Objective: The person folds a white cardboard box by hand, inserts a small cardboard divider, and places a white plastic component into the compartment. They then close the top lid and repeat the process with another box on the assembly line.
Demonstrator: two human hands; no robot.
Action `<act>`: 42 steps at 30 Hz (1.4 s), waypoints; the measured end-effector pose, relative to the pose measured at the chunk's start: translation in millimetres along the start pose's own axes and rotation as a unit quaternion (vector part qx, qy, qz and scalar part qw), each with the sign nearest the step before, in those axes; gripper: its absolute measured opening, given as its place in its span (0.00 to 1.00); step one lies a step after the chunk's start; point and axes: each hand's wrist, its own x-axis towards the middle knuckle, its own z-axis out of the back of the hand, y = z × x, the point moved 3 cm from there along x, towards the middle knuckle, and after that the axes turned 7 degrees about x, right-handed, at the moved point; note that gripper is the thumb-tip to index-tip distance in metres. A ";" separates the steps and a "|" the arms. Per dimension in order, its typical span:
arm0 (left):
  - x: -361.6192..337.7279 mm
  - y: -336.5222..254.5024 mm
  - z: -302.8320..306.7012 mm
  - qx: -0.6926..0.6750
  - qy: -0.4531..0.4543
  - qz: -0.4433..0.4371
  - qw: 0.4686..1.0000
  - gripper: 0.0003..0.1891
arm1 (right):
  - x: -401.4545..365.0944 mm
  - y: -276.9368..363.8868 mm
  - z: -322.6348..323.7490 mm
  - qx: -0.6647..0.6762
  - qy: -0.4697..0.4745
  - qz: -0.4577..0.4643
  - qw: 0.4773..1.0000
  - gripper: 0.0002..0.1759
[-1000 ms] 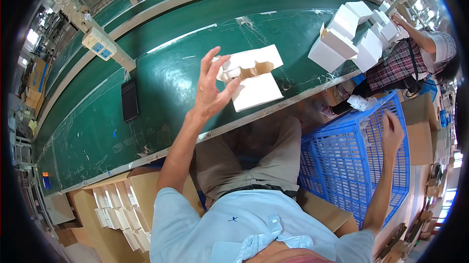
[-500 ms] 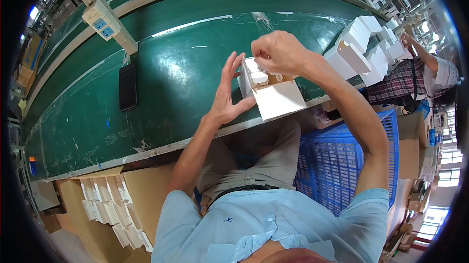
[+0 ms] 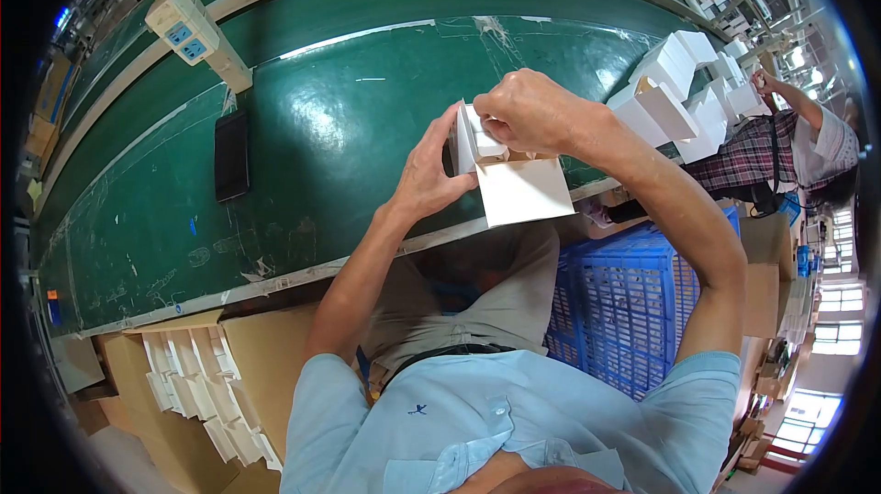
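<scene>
Head view: on the green tabletop (image 3: 358, 150), near its front edge, stands a small white box (image 3: 523, 196), its top open and a broad square flap spread toward the person. The left hand (image 3: 428, 171) is bowed around the box's left end, fingertips at the far corner and thumb at the near one, gripping it. The right hand (image 3: 530, 117) arches over the opening from the right, wrist bent, elbow out, fingers curled down inside; what they pinch, if anything, is hidden. The box thus sits between the hands, touching the left and directly under the right. Its card is smooth, matte white, with a brownish strip showing inside beside a blocky white piece (image 3: 489, 143).

Farther out, angular white boxes (image 3: 674, 62) cluster to the right, and a flat black phone (image 3: 232, 156) lies left. Below the table stand a latticed blue plastic crate (image 3: 615, 306) and a brown cardboard carton (image 3: 271, 361) holding folded white card pieces (image 3: 197, 384).
</scene>
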 end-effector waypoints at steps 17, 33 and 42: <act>1.5 2.3 -1.0 -0.002 0.008 0.005 1.000 0.56 | 10.5 9.9 7.8 -0.061 0.074 0.044 0.994 0.07; 0.4 6.9 -1.8 0.000 0.011 0.012 1.000 0.57 | 24.2 2.6 20.2 0.025 0.113 0.013 0.993 0.05; -0.3 14.8 -5.8 -0.025 0.017 0.021 0.999 0.57 | 19.0 10.1 13.6 -0.068 0.100 0.054 0.991 0.06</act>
